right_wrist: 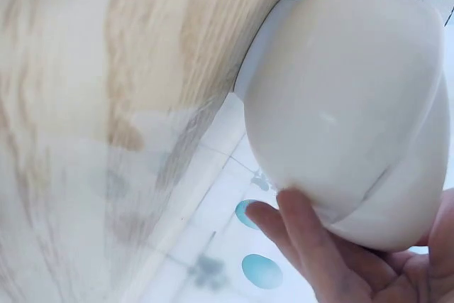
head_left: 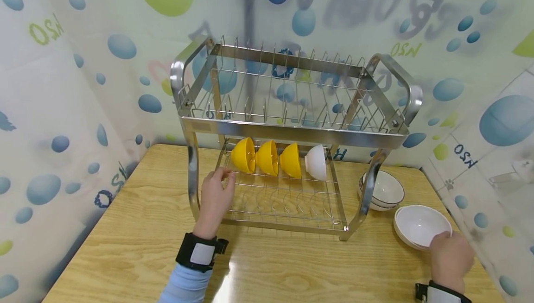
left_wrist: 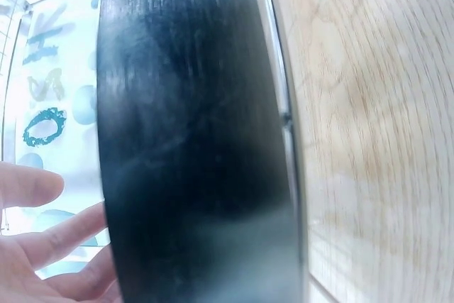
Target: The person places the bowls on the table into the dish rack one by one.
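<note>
My right hand (head_left: 452, 254) grips the near right edge of two nested white bowls (head_left: 421, 224) beside the rack. In the right wrist view, the fingers (right_wrist: 305, 235) curl under the lower side of the white bowls (right_wrist: 340, 97), which tilt in that view. My left hand (head_left: 216, 196) reaches into the lower tier of the metal dish rack (head_left: 292, 131), fingers loosely bent and holding nothing. Its fingertips are close to the leftmost yellow bowl (head_left: 243, 155). Two more yellow bowls (head_left: 290, 160) and a small white bowl (head_left: 316, 163) stand on edge in that row.
Bowls with a dark patterned rim (head_left: 388, 189) stand behind the white ones, next to the rack's right leg (head_left: 369, 192). The rack's upper tier (head_left: 283, 85) has upright wire dividers. A wooden table (head_left: 137, 229) carries everything, with printed curtains (head_left: 96, 108) around it.
</note>
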Tool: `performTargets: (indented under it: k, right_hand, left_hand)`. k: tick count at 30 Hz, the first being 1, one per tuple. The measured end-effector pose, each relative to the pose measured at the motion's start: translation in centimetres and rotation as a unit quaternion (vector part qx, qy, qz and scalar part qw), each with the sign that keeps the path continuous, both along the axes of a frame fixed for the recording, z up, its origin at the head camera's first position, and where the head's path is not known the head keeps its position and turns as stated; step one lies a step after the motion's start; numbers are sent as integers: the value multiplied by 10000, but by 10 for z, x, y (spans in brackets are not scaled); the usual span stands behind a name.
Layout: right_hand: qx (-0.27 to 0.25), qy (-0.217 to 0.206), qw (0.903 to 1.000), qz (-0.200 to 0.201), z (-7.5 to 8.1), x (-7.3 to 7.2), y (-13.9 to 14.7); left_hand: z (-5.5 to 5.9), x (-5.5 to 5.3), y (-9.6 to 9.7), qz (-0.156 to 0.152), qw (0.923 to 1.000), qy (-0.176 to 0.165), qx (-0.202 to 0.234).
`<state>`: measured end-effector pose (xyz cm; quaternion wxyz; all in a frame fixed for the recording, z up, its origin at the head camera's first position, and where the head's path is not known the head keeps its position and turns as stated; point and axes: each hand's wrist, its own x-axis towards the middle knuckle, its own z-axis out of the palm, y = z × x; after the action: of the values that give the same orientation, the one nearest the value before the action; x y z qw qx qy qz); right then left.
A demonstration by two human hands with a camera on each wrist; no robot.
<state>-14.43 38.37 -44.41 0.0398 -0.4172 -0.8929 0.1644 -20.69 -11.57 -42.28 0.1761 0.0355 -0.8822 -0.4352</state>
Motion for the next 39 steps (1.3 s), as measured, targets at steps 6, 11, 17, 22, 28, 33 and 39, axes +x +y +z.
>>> performTargets:
  k: [6, 11, 17, 22, 28, 33, 39]
  right_hand:
    - [62, 5, 10000, -57, 2, 0, -1]
    - [186, 189, 9995, -167, 3, 1, -3]
    - [213, 437, 9986, -226, 7, 3, -3]
    - [186, 649, 9975, -195, 10, 5, -3]
    - [153, 895, 9956, -242, 18, 6, -6]
    - [-47, 1455, 9890, -265, 25, 9, -12]
    - [-273, 1435, 9890, -244, 35, 11, -18]
  left_hand:
    - [4, 2, 0, 32, 10000, 59, 33]
    - [3, 1, 0, 30, 9999, 110, 0]
    - [2, 0, 2, 24, 9999, 156, -30]
    - [3, 1, 2, 21, 9999, 156, -15]
    - [3, 2, 3, 8, 9999, 147, 22]
    - [3, 2, 3, 0, 9999, 141, 9]
    - [2, 2, 5, -36, 9999, 160, 37]
